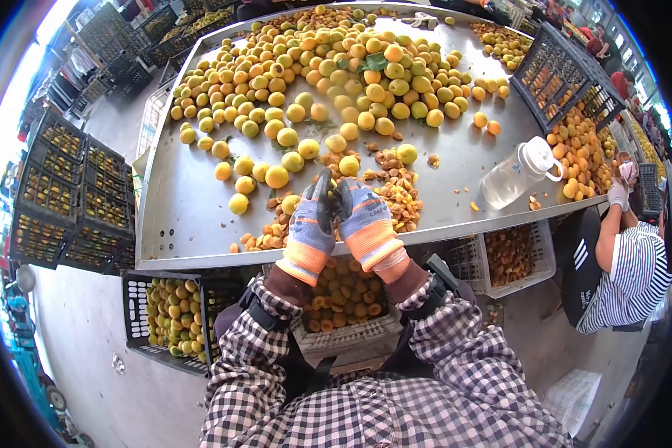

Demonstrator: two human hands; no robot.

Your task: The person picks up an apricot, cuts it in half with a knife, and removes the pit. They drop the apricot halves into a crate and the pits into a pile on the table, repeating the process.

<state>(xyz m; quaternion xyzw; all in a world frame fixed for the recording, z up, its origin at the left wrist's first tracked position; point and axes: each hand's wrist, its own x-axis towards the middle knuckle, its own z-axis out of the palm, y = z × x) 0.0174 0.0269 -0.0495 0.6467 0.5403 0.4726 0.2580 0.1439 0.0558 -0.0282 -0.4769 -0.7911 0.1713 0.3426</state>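
Observation:
My left hand [313,220] and my right hand [362,216], both in grey and orange gloves, meet over the near part of the metal table [455,179]. Their fingers are bent together at the tips; whatever they hold, if anything, is too hidden to make out. Just beyond the fingertips sits a yellow fruit [349,166]. Split orange-brown fruit pieces [401,196] lie to the right of my hands, with more to the left. A large heap of whole yellow-green fruit [336,67] spreads over the far part of the table.
A clear bottle with a white lid [509,179] lies at the right. Below the table are a black crate of fruit [173,317] and white baskets [519,257]. Stacked crates [60,190] stand left. A co-worker in a striped shirt [635,276] is at the right.

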